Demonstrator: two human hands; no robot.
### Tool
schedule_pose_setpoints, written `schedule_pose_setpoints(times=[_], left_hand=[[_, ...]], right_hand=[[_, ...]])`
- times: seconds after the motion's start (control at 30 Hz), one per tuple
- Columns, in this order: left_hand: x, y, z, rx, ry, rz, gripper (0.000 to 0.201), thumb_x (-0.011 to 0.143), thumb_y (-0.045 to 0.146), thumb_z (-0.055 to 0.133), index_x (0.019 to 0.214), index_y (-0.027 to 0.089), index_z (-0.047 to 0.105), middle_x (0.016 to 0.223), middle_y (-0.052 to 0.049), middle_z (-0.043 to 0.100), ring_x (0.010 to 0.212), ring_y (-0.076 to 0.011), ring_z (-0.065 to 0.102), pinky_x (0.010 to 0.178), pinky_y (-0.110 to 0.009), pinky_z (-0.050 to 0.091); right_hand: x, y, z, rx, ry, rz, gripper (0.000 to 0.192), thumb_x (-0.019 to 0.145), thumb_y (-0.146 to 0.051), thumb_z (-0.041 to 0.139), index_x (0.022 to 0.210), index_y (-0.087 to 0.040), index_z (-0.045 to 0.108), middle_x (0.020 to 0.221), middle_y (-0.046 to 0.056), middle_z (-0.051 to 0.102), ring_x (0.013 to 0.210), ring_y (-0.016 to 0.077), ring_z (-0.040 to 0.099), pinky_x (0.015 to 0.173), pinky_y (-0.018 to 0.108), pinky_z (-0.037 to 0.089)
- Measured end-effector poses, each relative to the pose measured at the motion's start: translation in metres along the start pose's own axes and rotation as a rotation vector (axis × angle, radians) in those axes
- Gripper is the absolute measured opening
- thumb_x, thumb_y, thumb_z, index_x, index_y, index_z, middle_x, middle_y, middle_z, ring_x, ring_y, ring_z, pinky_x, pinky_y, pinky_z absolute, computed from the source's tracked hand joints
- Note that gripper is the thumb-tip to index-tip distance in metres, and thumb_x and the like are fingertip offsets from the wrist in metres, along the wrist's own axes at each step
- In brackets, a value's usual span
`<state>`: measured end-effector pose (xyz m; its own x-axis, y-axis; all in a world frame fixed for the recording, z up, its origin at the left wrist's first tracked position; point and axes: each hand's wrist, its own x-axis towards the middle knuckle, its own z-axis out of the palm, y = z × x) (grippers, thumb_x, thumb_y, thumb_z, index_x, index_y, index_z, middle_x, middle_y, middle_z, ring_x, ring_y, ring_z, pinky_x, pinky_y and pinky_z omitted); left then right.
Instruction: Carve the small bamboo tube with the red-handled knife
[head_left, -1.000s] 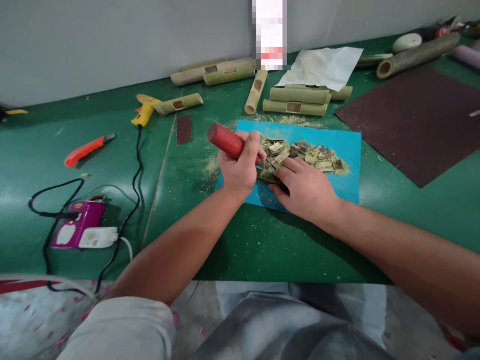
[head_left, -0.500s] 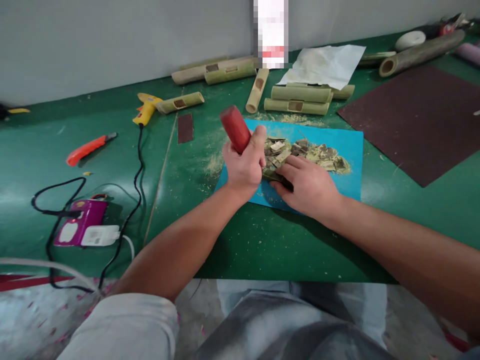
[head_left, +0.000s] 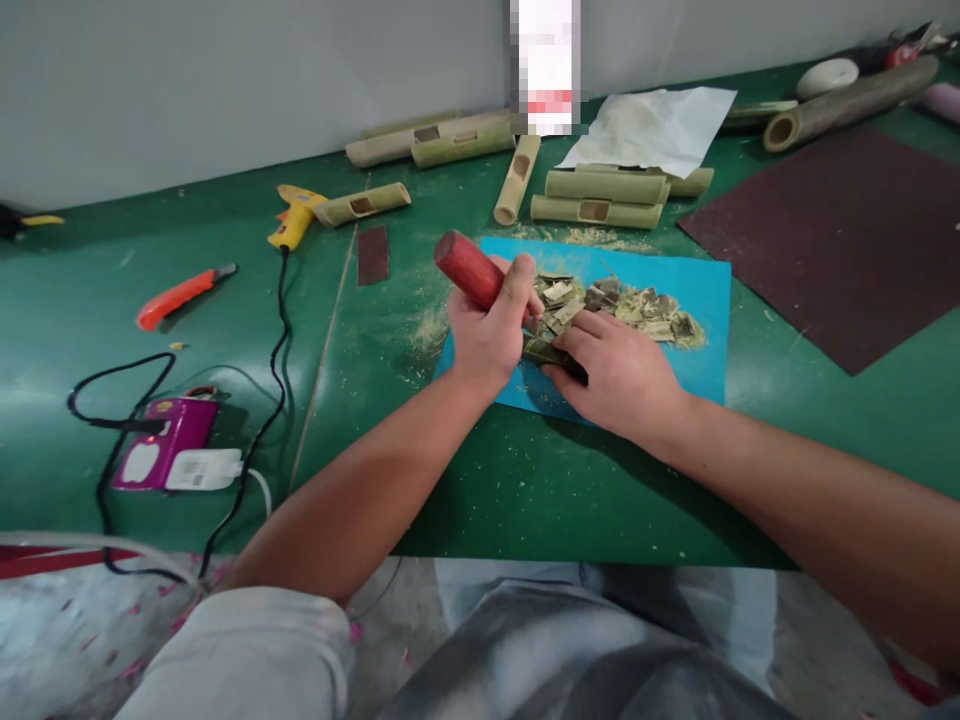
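Observation:
My left hand grips a tool by its red wooden handle, which slants up to the left; its blade is hidden between my hands. My right hand presses down on a dark green bamboo piece, mostly covered by the fingers. Both hands rest on a blue cutting mat. A pile of bamboo chips lies on the mat just behind my hands.
Several cut bamboo tubes lie behind the mat. A yellow glue gun, an orange utility knife and a purple power adapter with black cable are to the left. Dark sandpaper sheet sits right; white paper behind.
The red handle swung more upright half a second ago and has now tilted back down to the left. My right hand has stayed pressed on the bamboo piece.

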<state>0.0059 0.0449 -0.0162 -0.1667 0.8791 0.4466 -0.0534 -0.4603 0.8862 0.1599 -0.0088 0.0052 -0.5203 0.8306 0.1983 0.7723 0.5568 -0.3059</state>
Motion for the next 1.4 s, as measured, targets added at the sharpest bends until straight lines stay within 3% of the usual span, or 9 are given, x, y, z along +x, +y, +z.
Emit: schedule_pose_setpoints(times=[0.2,0.47,0.73,0.87,1.03,1.4], left_hand=[[0.000,0.000,0.002,-0.029,0.041,0.037,0.057,0.088,0.067,0.075,0.057,0.024,0.053,0.048,0.005,0.053,0.049,-0.0092,0.046,0.056,-0.035,0.036],[0.001,0.000,0.001,-0.021,0.065,-0.038,0.055,0.085,0.070,0.077,0.058,0.027,0.055,0.049,0.005,0.053,0.052,-0.0114,0.044,0.058,-0.035,0.037],[-0.004,0.014,0.006,0.034,0.123,-0.073,0.057,0.084,0.070,0.076,0.062,0.024,0.052,0.050,0.007,0.056,0.048,-0.0096,0.052,0.055,-0.031,0.044],[-0.002,0.011,0.005,0.036,0.150,-0.019,0.060,0.081,0.075,0.076,0.060,0.024,0.052,0.048,0.006,0.056,0.046,-0.0094,0.051,0.055,-0.032,0.044],[0.001,0.003,0.002,0.019,0.132,-0.026,0.060,0.076,0.076,0.080,0.058,0.027,0.053,0.047,0.006,0.056,0.045,-0.0096,0.048,0.054,-0.034,0.040],[-0.001,0.004,0.002,0.023,0.087,-0.011,0.059,0.085,0.074,0.074,0.059,0.026,0.051,0.049,0.004,0.053,0.048,-0.0113,0.048,0.055,-0.036,0.039]], right_hand=[[0.000,0.000,0.000,-0.007,0.010,-0.007,0.015,0.095,-0.025,0.065,0.095,-0.013,0.074,0.094,0.012,0.069,0.094,0.0274,0.064,0.078,0.037,0.049],[0.000,-0.001,-0.001,-0.005,-0.003,0.001,0.014,0.094,-0.025,0.066,0.096,-0.013,0.074,0.095,0.012,0.070,0.096,0.0278,0.064,0.079,0.037,0.049],[-0.001,0.002,0.003,0.012,0.055,-0.040,0.013,0.095,-0.024,0.064,0.092,-0.015,0.073,0.092,0.011,0.069,0.092,0.0263,0.062,0.077,0.037,0.048],[-0.002,0.003,0.005,0.015,0.071,-0.040,0.013,0.095,-0.025,0.064,0.091,-0.015,0.072,0.093,0.011,0.069,0.091,0.0266,0.062,0.077,0.037,0.049],[-0.002,0.003,0.005,0.026,0.068,-0.044,0.012,0.096,-0.025,0.064,0.092,-0.017,0.071,0.095,0.011,0.069,0.092,0.0259,0.061,0.076,0.037,0.048],[-0.001,0.002,0.003,0.001,0.047,-0.037,0.015,0.095,-0.025,0.064,0.094,-0.014,0.074,0.093,0.012,0.070,0.091,0.0268,0.062,0.077,0.038,0.049]])
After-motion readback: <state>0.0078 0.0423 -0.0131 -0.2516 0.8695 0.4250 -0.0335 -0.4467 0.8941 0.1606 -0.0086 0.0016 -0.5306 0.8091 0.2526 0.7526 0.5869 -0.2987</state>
